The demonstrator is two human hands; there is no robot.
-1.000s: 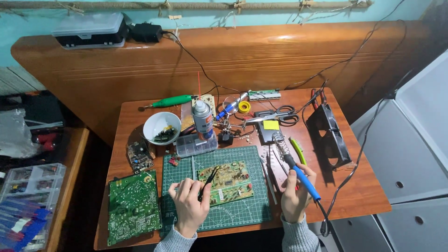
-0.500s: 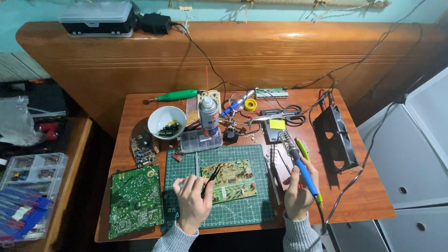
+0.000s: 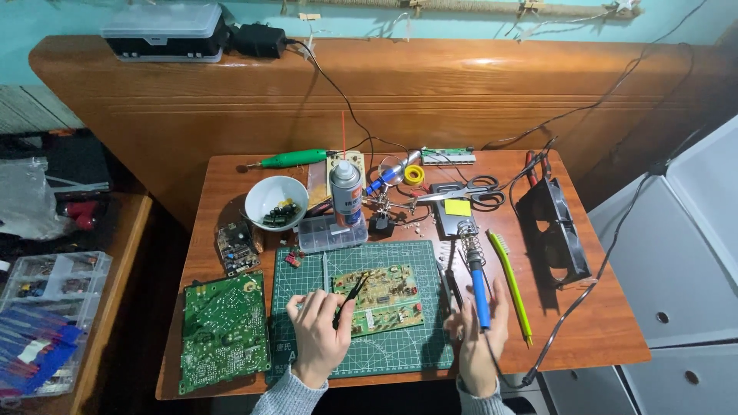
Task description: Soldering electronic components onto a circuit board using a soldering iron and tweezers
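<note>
Both hands busy: left hand (image 3: 319, 338) pinching black tweezers (image 3: 350, 298) over the small yellow-green circuit board (image 3: 382, 297), tips angled up-right, probably touching it; right hand (image 3: 478, 342) grips the blue-handled soldering iron (image 3: 477, 280), just right of it.

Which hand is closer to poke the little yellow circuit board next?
Probably the left hand. Its black tweezers already point onto the small circuit board on the green cutting mat. The right hand holds the blue soldering iron off to the side, beyond the board's edge.

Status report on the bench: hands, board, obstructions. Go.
Left hand holds black tweezers tip-down on small circuit board. Right hand grips blue soldering iron, beside the board. Nothing between them.
</note>
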